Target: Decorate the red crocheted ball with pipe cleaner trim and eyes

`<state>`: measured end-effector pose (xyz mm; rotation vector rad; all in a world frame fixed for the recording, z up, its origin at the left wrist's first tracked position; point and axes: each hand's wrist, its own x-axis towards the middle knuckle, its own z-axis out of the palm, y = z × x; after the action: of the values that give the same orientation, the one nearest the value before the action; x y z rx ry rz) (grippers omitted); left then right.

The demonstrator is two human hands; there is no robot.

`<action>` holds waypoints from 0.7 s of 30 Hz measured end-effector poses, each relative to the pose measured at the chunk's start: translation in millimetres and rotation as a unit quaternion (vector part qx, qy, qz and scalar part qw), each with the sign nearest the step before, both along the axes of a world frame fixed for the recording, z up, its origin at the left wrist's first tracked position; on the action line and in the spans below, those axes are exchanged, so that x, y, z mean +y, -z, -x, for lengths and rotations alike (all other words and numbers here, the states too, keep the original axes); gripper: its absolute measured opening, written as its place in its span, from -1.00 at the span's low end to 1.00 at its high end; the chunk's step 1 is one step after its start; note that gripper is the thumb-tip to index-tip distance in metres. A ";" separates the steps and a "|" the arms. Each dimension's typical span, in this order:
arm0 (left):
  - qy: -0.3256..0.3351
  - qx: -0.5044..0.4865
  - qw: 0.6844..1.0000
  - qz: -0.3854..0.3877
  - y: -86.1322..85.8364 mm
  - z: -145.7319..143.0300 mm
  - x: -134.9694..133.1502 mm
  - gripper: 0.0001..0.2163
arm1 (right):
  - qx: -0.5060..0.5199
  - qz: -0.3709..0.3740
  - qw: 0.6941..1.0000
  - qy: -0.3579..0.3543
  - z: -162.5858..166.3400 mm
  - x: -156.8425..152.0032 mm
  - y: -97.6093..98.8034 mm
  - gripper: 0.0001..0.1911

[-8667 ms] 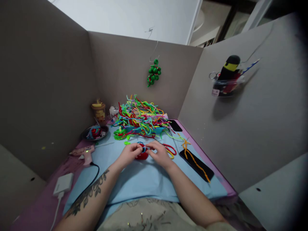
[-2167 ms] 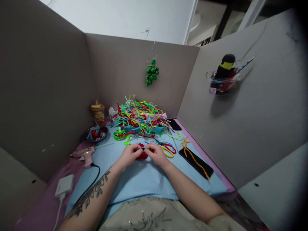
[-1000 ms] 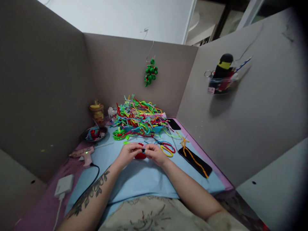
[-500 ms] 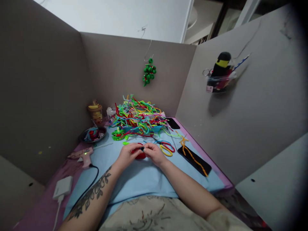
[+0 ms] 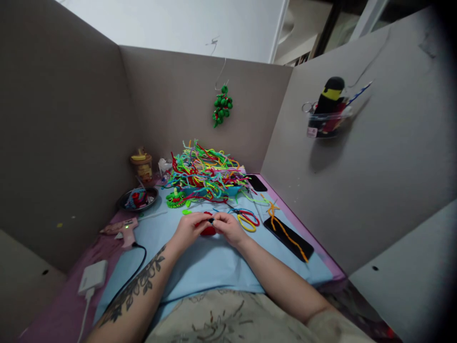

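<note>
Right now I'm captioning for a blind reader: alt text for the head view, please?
A left hand and right hand pinch a tiny dark piece near a red piece, above blue cloth. Behind lies a tangled heap of colourful fuzzy stems; a pink glue gun sits left.

— Can we name the dark bit (image 5: 211, 221) between left hand (image 5: 190, 227) and right hand (image 5: 230, 228)?
— We cannot; it is too small; the hands hide part of the red piece (image 5: 207, 231) from us.
— And the tray (image 5: 233, 191)?
— We see only some blue; the heap (image 5: 203, 171) covers the rest; the lower edge cuts off the white cable (image 5: 84, 312) and shirt (image 5: 217, 319).
</note>
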<state>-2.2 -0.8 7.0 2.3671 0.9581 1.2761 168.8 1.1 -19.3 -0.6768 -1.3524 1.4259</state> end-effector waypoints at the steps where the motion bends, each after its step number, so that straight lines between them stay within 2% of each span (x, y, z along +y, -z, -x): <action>1: 0.000 0.000 1.000 0.005 -0.3 -0.2 0.0 -0.84 | 0.000 -0.001 1.000 0.002 -0.4 0.4 -0.2 -0.83; 8: 0.035 0.003 0.999 0.041 -0.4 2.0 0.5 -0.80 | -0.021 -0.009 1.000 -0.014 -7.9 5.3 -0.6 -0.88; 16: 0.104 0.010 0.983 0.148 -9.2 2.5 -5.1 -0.92 | -0.078 -0.005 0.986 -0.151 -21.3 7.6 -0.8 -0.85; 21: 0.135 0.047 0.978 0.148 -14.2 1.8 -6.9 -0.86 | -0.094 -0.005 0.979 -0.180 -23.6 8.3 -0.3 -0.86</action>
<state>-4.0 -7.7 21.1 2.2437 0.7575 0.8618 192.3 9.4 -19.0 -0.5909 -1.6932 1.6691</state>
